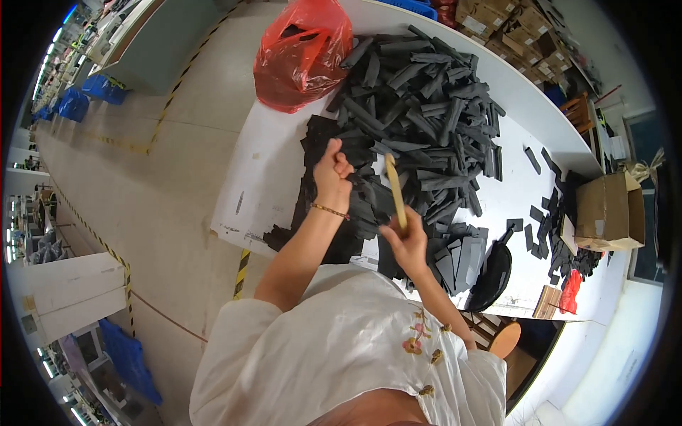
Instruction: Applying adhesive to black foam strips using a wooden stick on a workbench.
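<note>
My left hand (334,172) is closed over a spread of flat black fabric pieces (323,138), its thumb pointing away from me. Black material shows beside the curled fingers, but whether it is gripped or lies behind them I cannot tell. Farther right, my right hand (410,245) is wrapped round the lower end of a pale yellow wooden stick (396,188), which slants up and away toward the left hand. Beyond both hands rises a large heap of dark grey, rolled or folded fabric strips (419,106) on the white table (249,167).
A red plastic bag (302,60) stands at the table's far left. Right of my right hand lie flat grey pieces (458,263) and a black pouch-like item (494,277). Farther right are scattered small black pieces (543,227) and a cardboard box (604,213). A raised white board (547,96) edges the back.
</note>
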Demonstrator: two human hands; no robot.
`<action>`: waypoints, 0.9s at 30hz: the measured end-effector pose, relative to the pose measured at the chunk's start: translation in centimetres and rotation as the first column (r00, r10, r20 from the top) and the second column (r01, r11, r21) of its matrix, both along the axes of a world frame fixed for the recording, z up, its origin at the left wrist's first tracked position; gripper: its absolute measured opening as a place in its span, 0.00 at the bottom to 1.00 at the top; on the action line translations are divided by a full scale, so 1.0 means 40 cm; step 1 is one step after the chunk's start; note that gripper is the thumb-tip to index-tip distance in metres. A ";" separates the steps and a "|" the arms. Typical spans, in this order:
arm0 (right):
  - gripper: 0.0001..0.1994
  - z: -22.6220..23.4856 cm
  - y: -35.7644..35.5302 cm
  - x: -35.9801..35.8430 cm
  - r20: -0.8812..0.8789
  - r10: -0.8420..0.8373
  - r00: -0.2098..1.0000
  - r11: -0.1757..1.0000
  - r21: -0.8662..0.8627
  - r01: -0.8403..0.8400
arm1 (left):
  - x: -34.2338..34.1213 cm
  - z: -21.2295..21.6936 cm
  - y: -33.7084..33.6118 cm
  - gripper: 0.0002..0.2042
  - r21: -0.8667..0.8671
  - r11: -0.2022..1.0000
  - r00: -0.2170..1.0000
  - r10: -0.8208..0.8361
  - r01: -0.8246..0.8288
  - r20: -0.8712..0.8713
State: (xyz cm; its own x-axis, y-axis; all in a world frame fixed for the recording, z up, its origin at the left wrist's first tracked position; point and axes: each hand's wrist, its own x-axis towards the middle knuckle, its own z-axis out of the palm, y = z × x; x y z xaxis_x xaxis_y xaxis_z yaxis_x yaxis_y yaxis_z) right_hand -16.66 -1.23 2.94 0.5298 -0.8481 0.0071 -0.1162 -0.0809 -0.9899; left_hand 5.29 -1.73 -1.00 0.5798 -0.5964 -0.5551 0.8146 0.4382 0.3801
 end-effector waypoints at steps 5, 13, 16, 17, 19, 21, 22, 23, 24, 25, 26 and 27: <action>0.05 -0.031 -0.083 0.100 0.067 -0.024 0.997 0.999 0.049 0.021 | -0.065 0.004 0.003 0.12 0.065 0.980 0.982 -0.187 0.189 -0.036; 0.05 0.007 -0.194 0.084 -0.184 0.012 0.983 0.931 -0.358 -0.078 | -0.100 0.070 0.020 0.12 0.374 0.312 0.030 -0.801 0.874 0.598; 0.07 0.009 -0.251 0.079 -0.241 -0.126 0.962 0.870 -0.492 -0.009 | -0.136 0.062 0.013 0.15 0.420 0.366 0.073 -0.819 0.830 0.570; 0.08 0.011 -0.273 0.086 -0.222 -0.199 0.955 0.792 -0.610 0.023 | -0.148 0.057 0.013 0.16 0.381 0.423 0.156 -0.811 0.822 0.563; 0.10 0.079 -0.324 0.110 -0.173 -0.262 0.949 0.843 -0.520 0.138 | -0.167 0.083 0.010 0.16 0.335 0.509 0.260 -0.780 0.793 0.570; 0.10 0.106 -0.385 0.136 -0.133 -0.277 0.952 0.856 -0.484 0.182 | -0.164 0.114 -0.008 0.16 0.309 0.544 0.309 -0.764 0.780 0.566; 0.10 0.108 -0.416 0.154 -0.106 -0.278 0.955 0.805 -0.568 0.172 | -0.161 0.126 -0.013 0.15 0.285 0.582 0.364 -0.747 0.761 0.556; 0.10 0.105 -0.451 0.173 -0.082 -0.275 0.958 0.749 -0.643 0.161 | -0.148 0.131 -0.024 0.15 0.258 0.614 0.399 -0.723 0.746 0.564; 0.09 0.100 -0.496 0.189 -0.117 -0.347 0.930 0.724 -0.664 0.187 | -0.136 0.119 -0.020 0.15 0.266 0.610 0.400 -0.731 0.746 0.553; 0.08 0.127 -0.553 0.212 -0.004 -0.431 0.902 0.663 -0.680 0.314 | -0.122 0.097 -0.007 0.16 0.261 0.640 0.435 -0.715 0.723 0.547; 0.11 0.148 -0.636 0.213 0.067 -0.503 0.862 0.663 -0.610 0.434 | -0.114 0.074 0.008 0.16 0.253 0.660 0.464 -0.703 0.707 0.539; 0.15 0.172 -0.722 0.200 -0.087 -0.530 0.843 0.738 -0.536 0.409 | -0.103 0.054 0.029 0.15 0.337 0.659 0.451 -0.726 0.672 0.520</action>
State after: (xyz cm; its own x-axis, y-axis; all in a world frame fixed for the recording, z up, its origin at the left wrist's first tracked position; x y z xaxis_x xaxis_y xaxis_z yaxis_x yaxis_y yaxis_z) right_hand -8.65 -30.12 9.81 0.1023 -0.9042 0.4146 -0.4763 -0.4104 -0.7776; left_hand 1.17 -0.57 1.16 0.1867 -0.9233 -0.3357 0.4388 -0.2274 0.8693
